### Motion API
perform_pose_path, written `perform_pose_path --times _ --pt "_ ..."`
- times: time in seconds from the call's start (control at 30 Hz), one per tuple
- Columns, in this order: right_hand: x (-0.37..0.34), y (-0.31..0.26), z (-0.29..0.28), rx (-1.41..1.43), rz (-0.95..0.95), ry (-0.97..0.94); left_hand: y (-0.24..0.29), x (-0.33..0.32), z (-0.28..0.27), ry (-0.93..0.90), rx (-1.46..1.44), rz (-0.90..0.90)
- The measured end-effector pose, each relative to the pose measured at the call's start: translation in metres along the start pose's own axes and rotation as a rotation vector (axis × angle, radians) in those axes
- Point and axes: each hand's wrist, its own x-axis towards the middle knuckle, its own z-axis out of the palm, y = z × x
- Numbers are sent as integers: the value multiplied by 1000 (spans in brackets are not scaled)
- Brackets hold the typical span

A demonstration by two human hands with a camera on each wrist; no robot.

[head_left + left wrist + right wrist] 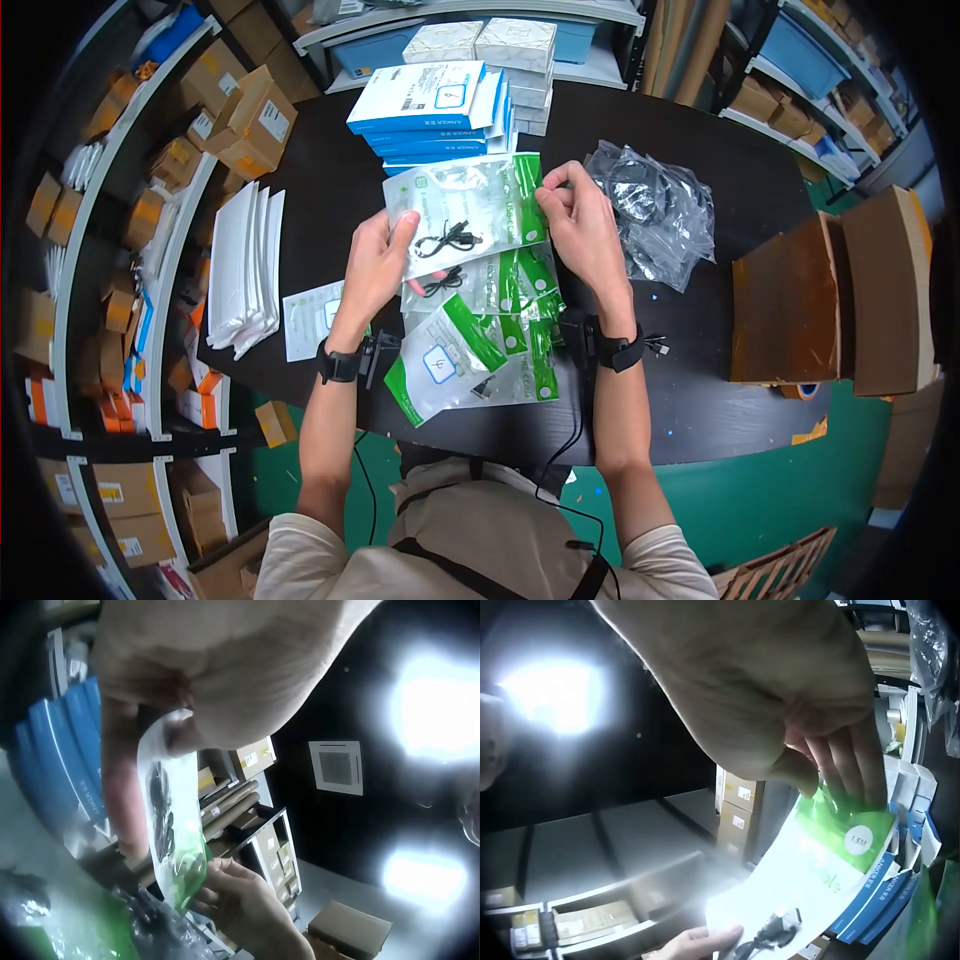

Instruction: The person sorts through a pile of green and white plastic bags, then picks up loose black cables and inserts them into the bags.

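Note:
A clear-and-green plastic bag (455,205) with a short black USB cable inside is held up above the table between both hands. The left hand (378,262) pinches its lower left side, thumb on the front face. At its green end, the right hand (582,225) pinches the edge between thumb and fingers. In the right wrist view, the bag (780,877) shows a "1.5M" label, and the right hand (780,697) grips its green strip. The left wrist view shows the bag (169,817) nearly edge-on, under the left hand (217,667). Similar green bags (525,345) lie overlapped below.
Blue-and-white boxes (425,105) and marbled boxes (515,50) are stacked at the back. Clear bags with black contents (655,210) lie right of the hands, white envelopes (243,265) at the left. An open carton (790,300) stands at the right edge.

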Motion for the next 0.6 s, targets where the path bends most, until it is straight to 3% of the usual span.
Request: perform_pose_path --times 0.1,0.2,0.33,0.5,0.6 --pt "-1 3 -1 52 19 -75 0 -18 1 14 -58 -46" --pt "3 15 -11 375 9 -385 8 -39 3 41 -168 -104" --pt "1 10 -20 510 65 -516 8 -56 -2 25 -196 -104" --pt "6 23 -4 423 -71 -545 8 -64 -18 -2 -121 -114" --pt "4 12 8 334 -12 -756 9 -63 -28 7 -38 -104"
